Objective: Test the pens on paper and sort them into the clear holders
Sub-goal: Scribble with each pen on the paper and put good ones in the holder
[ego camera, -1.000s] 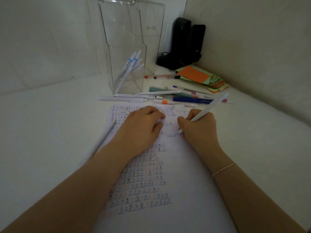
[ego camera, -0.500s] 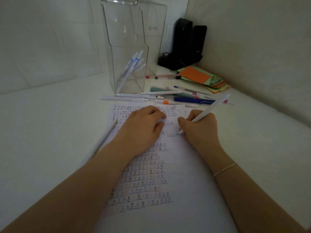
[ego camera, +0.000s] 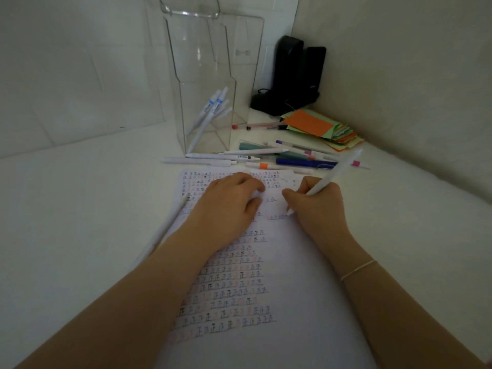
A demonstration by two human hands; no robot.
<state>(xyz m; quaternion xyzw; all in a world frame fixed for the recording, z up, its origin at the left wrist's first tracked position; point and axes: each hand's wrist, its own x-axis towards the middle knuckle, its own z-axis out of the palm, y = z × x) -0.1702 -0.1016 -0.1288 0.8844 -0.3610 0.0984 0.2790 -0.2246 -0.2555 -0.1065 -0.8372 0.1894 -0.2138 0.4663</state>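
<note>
Paper [ego camera: 279,262] is lying nearest you on the tabletop [ego camera: 66,235], and your left hand [ego camera: 226,206] is resting flat on it with relaxed fingers, pinning the sheet. If you are easing off that pressure while writing, the sheet could slide and smear the fresh marks, and your forearm could nudge the white pen [ego camera: 165,230] lying along the paper's left edge. Your right hand [ego camera: 316,206] is gripping the test pen [ego camera: 332,174] in a writing hold, tip touching the paper beside a row of pink marks, barrel tilting up and away to the right. Beyond, the loose pens [ego camera: 266,155] are lying heaped, and the clear holder [ego camera: 210,75] is standing behind them, holding several white pens.
</note>
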